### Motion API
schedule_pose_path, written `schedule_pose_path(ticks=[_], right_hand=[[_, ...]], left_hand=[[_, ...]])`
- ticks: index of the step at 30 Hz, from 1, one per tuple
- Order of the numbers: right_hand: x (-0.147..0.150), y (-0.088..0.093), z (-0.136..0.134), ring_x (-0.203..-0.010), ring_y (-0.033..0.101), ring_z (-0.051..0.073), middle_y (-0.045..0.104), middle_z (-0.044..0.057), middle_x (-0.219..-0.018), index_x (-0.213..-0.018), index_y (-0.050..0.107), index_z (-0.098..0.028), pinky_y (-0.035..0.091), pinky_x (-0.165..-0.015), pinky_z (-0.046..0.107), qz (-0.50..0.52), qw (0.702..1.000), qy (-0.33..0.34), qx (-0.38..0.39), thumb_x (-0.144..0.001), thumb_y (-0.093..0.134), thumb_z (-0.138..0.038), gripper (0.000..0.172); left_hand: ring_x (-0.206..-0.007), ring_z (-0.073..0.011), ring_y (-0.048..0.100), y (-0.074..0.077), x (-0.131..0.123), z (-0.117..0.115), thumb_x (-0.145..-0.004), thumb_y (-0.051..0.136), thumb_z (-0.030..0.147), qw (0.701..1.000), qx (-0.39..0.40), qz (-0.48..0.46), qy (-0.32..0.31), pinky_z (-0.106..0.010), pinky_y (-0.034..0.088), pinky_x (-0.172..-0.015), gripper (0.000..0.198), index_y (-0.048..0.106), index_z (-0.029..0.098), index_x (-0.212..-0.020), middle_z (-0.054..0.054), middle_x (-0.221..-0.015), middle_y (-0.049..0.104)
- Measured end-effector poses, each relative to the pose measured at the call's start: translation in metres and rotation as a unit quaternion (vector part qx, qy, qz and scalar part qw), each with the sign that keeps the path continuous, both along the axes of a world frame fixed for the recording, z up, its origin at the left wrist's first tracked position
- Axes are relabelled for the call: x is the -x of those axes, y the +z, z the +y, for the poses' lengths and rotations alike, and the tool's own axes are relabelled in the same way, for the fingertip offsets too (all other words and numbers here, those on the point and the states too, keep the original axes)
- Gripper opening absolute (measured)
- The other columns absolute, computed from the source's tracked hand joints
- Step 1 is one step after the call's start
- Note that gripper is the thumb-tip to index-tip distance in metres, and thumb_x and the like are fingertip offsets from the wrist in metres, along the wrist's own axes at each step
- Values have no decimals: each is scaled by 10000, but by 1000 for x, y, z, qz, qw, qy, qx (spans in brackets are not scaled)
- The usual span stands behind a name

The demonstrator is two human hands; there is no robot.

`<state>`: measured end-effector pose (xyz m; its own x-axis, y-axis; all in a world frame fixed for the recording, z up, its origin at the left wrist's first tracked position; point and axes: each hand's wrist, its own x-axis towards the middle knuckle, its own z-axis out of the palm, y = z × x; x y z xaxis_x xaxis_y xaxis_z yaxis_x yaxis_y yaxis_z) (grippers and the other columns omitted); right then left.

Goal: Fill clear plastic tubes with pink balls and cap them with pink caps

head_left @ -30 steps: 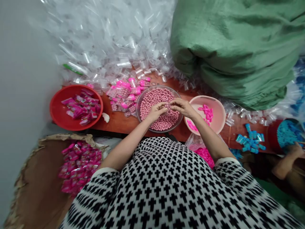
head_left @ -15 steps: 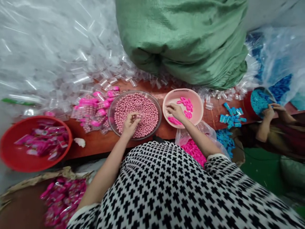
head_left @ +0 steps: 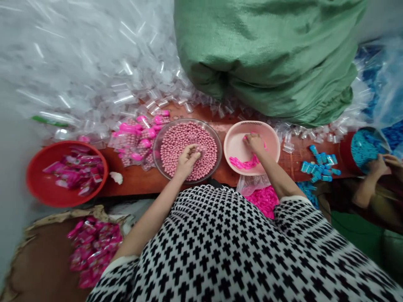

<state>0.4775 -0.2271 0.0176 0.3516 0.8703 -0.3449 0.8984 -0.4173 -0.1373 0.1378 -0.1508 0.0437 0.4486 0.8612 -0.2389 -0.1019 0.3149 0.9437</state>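
Observation:
Over a clear bowl (head_left: 156,161) full of pink beads (head_left: 171,147), my left hand (head_left: 186,161) is closed on a small clear plastic container (head_left: 200,149). The container looks bead-filled, though it blends with the beads behind it. Inside the light pink basin (head_left: 231,144), my right hand (head_left: 255,143) has its fingers curled down onto bright pink plastic pieces at the far side. Pink shows at the fingertips, but they are partly hidden. More bright pink pieces (head_left: 244,162) lie along the basin's near side.
Bead-filled containers with pink caps (head_left: 138,136) are heaped left of the bowl. Further left stands a red basin (head_left: 37,184) of pink packets. Clear containers (head_left: 122,98) and a green sack (head_left: 267,63) line the back. Another person's hands (head_left: 379,165) work right, past blue pieces (head_left: 319,163).
My right hand has moved from the left part of the pink basin to the pieces at its far side. My left hand stays over the beads; the view has shifted.

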Motion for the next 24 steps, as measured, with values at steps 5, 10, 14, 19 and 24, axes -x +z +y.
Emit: schedule_pose_path(ticks=[5,10,14,19,24], right_hand=[[49,24,4,-701,625,162,674,70,-916,-1177,520,-180,502,-654,304,383,883,-167,-213,-887,501,-508,438],[138,64,14,-629,607,101,648,-21,-833,-993,590,-239,526,-615,245,625,737,-158,-203,-770,692,-503,361],[168,75,18,-739,620,125,653,-2,-935,-1015,661,-251,543,-712,282,582,772,-107,-232,-743,723,-504,377],[159,84,21,-822,613,161,672,36,-919,-989,712,-225,513,-767,306,442,854,36,-271,-769,711,-489,343],[151,120,30,-840,618,156,685,55,-1048,-1225,617,-230,496,-785,295,361,879,188,-247,-881,585,-407,387]], left_hand=[[-878,-154,684,13,-14,-2,-694,777,460,992,104,-69,3,-331,590,-804,519,577,201,-1097,-53,-1076,672],[-847,-144,688,28,-24,-7,-667,803,457,981,145,-126,4,-320,594,-809,524,585,196,-1066,-37,-1029,691],[-835,-158,693,36,-19,-10,-652,816,450,980,142,-141,18,-325,590,-808,528,591,182,-1047,-41,-973,705],[-908,-197,690,35,-4,-14,-667,803,446,987,99,-124,8,-376,571,-856,521,621,165,-1065,-66,-1007,707],[-1022,-238,663,36,12,-15,-730,739,465,998,-6,-60,11,-414,526,-941,474,676,153,-1081,-96,-1095,704]])
